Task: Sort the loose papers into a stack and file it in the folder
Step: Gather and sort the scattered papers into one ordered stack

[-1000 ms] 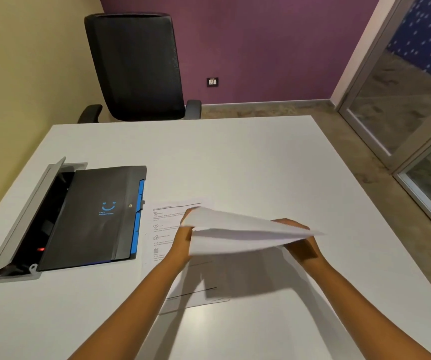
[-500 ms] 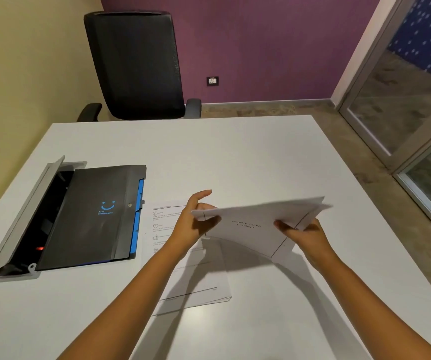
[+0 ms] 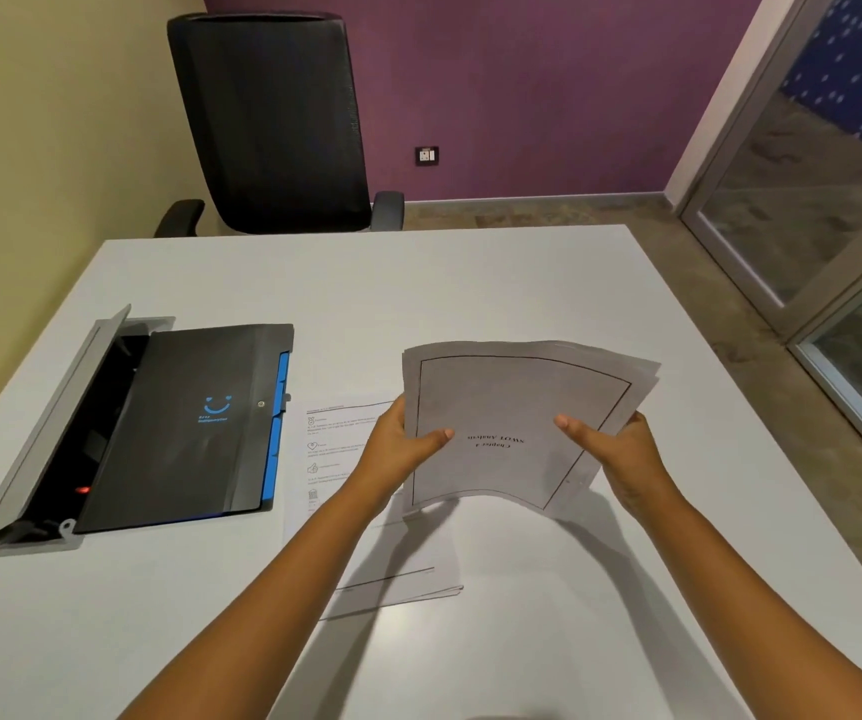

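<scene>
left hand (image 3: 396, 449) + right hand (image 3: 621, 449): thumbs and fingers clamped on sheaf of papers (image 3: 512, 407), lifted | sheaf: right of black folder (image 3: 179, 428) | printed sheets (image 3: 335, 459): flat beside folder

Desk (image 3: 470, 293): plain white. 
Folder (image 3: 185, 428): black cover, blue smiley mark with blue lettering, blue tabs along its right edge. 
Held sheets (image 3: 517, 407): white, thin black border line, black upside-down heading. 
Flat sheets (image 3: 335, 459): white, black text with small icons. 
Chair (image 3: 273, 122): black. 
Walls: purple (image 3: 522, 85) and pale yellow (image 3: 44, 122).
</scene>
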Motion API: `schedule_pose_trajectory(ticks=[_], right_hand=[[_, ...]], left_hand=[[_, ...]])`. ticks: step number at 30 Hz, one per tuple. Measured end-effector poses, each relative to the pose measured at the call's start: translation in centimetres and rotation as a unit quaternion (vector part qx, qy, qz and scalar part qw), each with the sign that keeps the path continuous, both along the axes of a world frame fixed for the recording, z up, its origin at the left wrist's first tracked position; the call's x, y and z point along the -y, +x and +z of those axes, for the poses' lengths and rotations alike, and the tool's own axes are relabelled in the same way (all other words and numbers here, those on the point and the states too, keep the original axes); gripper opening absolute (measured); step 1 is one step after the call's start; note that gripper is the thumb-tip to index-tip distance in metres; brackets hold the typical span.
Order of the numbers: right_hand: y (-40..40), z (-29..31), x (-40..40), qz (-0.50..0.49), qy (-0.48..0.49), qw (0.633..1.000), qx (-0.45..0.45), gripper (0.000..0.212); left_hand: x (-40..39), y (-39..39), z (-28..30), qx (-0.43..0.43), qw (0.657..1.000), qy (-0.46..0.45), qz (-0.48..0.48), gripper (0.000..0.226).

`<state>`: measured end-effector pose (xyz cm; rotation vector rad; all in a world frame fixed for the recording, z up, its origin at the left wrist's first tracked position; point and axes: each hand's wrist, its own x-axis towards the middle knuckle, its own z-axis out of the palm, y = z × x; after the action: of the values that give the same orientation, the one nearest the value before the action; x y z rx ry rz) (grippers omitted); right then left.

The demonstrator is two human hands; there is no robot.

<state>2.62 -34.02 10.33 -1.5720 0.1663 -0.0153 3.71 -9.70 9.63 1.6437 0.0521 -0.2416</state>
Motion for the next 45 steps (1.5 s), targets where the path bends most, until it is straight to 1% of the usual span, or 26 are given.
schedule_pose_trajectory(ticks=[2, 3, 4, 6, 7, 10, 12, 14, 16, 18, 21, 23, 25, 26, 29, 30, 32, 33, 35, 37, 39, 41, 43, 45], right_hand=[[-0.1, -0.8, -0.4, -0.011, 0.003, 1.000, -0.022, 0.035], [-0.1, -1.0, -0.6, -0.019, 0.006, 0.999, -0.036, 0.038], [-0.2, -1.2, -0.8, -0.023, 0.012, 0.999, -0.043, 0.038], [-0.3, -1.4, -1.0, -0.015, 0.028, 0.999, -0.041, 0.029], [-0.4, -1.6, -1.1, -0.011, 0.031, 0.999, -0.042, 0.028], [-0.6, -3.0, -1.3, -0.032, 0.015, 0.995, -0.090, 0.040], [-0.9, -3.9, -1.3, -0.052, 0.001, 0.990, -0.130, 0.040], [-1.1, -4.4, -1.1, -0.065, -0.008, 0.988, -0.137, 0.036], [-1.2, -4.0, -0.6, -0.065, 0.010, 0.991, -0.116, 0.029], [-1.1, -3.3, -0.1, -0.043, 0.046, 0.995, -0.084, 0.026], [-0.6, -2.6, 0.0, -0.007, 0.085, 0.994, -0.063, 0.039], [-0.2, -2.4, -0.4, -0.009, 0.077, 0.995, -0.068, 0.054], [0.2, -2.1, -0.6, -0.016, 0.062, 0.996, -0.060, 0.061], [0.3, -1.9, -0.4, -0.015, 0.061, 0.997, -0.049, 0.058], [1.0, -0.7, 0.5, 0.000, 0.078, 0.997, 0.007, 0.031], [1.3, -0.3, 0.8, 0.005, 0.085, 0.996, 0.025, 0.027], [2.0, 0.9, 1.5, 0.007, 0.089, 0.994, 0.057, 0.029], [2.3, 1.9, 1.8, 0.006, 0.078, 0.994, 0.078, 0.032], [2.7, 4.2, 2.3, 0.016, 0.018, 0.992, 0.124, 0.042], [2.7, 6.9, 2.3, 0.035, -0.075, 0.982, 0.167, 0.052], [2.5, 9.5, 1.8, 0.073, -0.172, 0.964, 0.189, 0.056], [2.3, 11.5, 0.8, 0.143, -0.252, 0.939, 0.184, 0.055], [2.3, 12.5, -0.3, 0.200, -0.339, 0.905, 0.163, 0.049], [2.7, 12.7, -0.9, 0.208, -0.399, 0.879, 0.154, 0.037]], left_hand=[[0.5, -0.4, -0.9, -0.016, 1.000, 0.010, -0.006, 0.035], [0.7, -0.5, -1.2, -0.021, 1.000, 0.015, -0.006, 0.036], [1.0, -0.7, -1.4, -0.021, 1.000, 0.018, -0.004, 0.039], [1.4, -0.7, -1.6, -0.012, 1.000, 0.029, 0.000, 0.040], [1.6, -0.7, -1.6, -0.009, 0.999, 0.036, -0.001, 0.040], [1.7, -0.8, -1.9, -0.023, 0.998, 0.053, 0.006, 0.041], [1.5, -1.0, -2.3, -0.031, 0.997, 0.062, 0.019, 0.041], [1.2, -1.2, -2.6, -0.032, 0.997, 0.058, 0.030, 0.035], [0.6, -1.4, -2.5, -0.030, 0.999, 0.026, 0.037, 0.026], [0.2, -1.3, -2.1, -0.030, 0.998, -0.002, 0.048, 0.027], [0.5, -1.0, -1.8, -0.027, 0.999, -0.008, 0.026, 0.027], [1.2, -0.8, -1.6, -0.026, 1.000, -0.012, 0.009, 0.026], [1.6, -0.6, -1.4, -0.024, 0.999, -0.018, 0.026, 0.022], [1.5, -0.4, -1.2, -0.022, 0.999, -0.019, 0.043, 0.021], [0.7, 0.1, -0.3, 0.001, 0.997, -0.006, 0.078, 0.019], [0.2, 0.3, 0.2, 0.013, 0.996, 0.003, 0.083, 0.022], [-0.9, 0.8, 1.2, 0.036, 0.995, 0.036, 0.083, 0.029], [-1.4, 1.2, 1.7, 0.049, 0.994, 0.066, 0.074, 0.029], [-2.3, 2.1, 2.8, 0.084, 0.985, 0.146, 0.035, 0.023], [-2.9, 2.9, 3.8, 0.126, 0.964, 0.234, -0.013, 0.019], [-2.9, 3.5, 4.8, 0.160, 0.939, 0.301, -0.051, 0.018], [-2.4, 3.8, 5.8, 0.191, 0.922, 0.330, -0.072, 0.020], [-1.5, 4.0, 6.8, 0.205, 0.916, 0.331, -0.096, 0.020], [-0.8, 4.0, 7.5, 0.208, 0.915, 0.327, -0.111, 0.018]])
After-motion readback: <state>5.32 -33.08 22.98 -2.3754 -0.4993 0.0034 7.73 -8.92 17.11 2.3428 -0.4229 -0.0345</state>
